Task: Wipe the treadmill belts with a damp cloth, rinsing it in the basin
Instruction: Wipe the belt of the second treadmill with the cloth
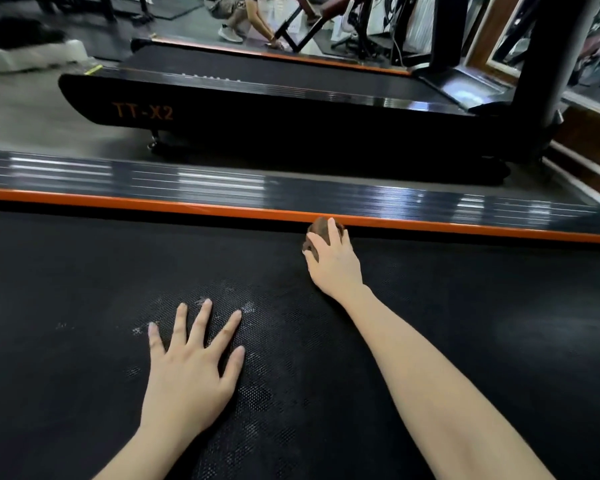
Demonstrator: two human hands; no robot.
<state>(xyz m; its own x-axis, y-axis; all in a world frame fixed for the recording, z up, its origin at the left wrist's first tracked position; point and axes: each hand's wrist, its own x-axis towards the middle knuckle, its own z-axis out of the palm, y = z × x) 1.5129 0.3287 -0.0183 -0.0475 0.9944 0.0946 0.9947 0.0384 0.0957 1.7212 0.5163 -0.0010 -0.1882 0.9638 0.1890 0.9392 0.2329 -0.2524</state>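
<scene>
A black textured treadmill belt fills the lower view, with pale dusty smudges near its middle. My left hand lies flat on the belt, fingers spread and straight. My right hand reaches to the belt's far edge and grips a bunched brown cloth, pressing it down right against the orange side strip. Most of the cloth is hidden under my fingers. No basin is in view.
Beyond the orange strip runs a glossy grey side rail. A second treadmill marked TT-X2 stands parallel behind it, with its upright post at right. A crouching person is at the far back.
</scene>
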